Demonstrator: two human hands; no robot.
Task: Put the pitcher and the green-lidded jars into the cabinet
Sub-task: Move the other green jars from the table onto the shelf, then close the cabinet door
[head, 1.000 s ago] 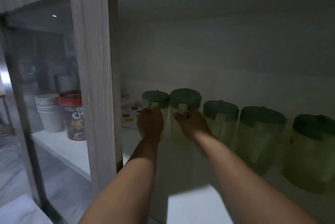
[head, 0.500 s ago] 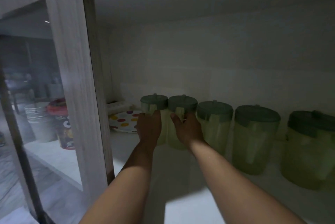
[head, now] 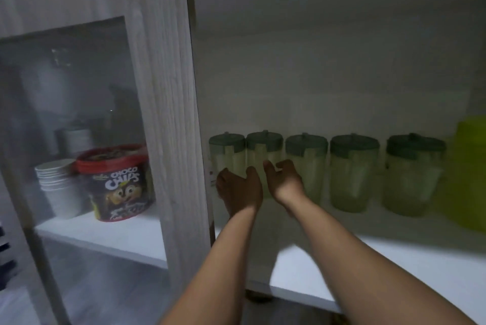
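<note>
Several translucent jars with green lids stand in a row at the back of the white cabinet shelf (head: 394, 266). The leftmost jar (head: 226, 151) and the second jar (head: 263, 148) touch each other. My left hand (head: 239, 189) is in front of the leftmost jar, fingers apart, a little short of it. My right hand (head: 284, 180) is open in front of the second and third jar (head: 306, 156), holding nothing. Two more jars (head: 353, 172) (head: 413, 174) stand to the right. A yellow-green pitcher (head: 470, 174) shows at the right edge, partly cut off.
A wooden door frame (head: 168, 114) with a glass pane stands just left of my left arm. Behind the glass sit a Choco Chips tub (head: 118, 182) with a red lid and stacked white cups (head: 59, 188). The front shelf area under my forearms is bare.
Both hands have let go of the two leftmost jars and drawn back slightly with fingers spread. The view has shifted, so the pitcher shows at the right and the dotted plate is hidden.
</note>
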